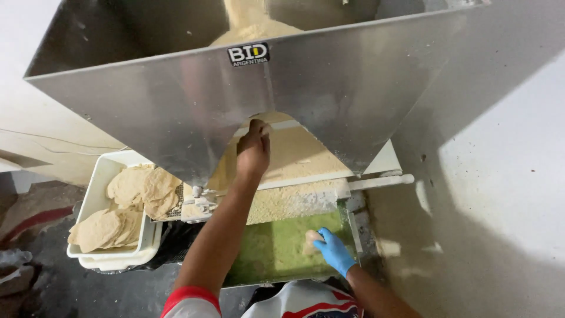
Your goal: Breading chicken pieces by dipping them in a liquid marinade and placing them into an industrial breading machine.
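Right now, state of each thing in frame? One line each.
Hopper: holds pale crumbs.
Left hand: bare, reaching into the hopper's arched opening.
Right hand: blue-gloved, shut on a pale breaded piece.
Green belt: dusted with crumbs.
White tub: partly filled with breaded cutlets.

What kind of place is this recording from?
Probably a small food workshop that breads cutlets: a steel hopper full of crumbs, a white tub of breaded pieces, and a green tray.

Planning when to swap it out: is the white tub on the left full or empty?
Partly full: flat breaded pieces pile inside the white tub, its upper wall bare.
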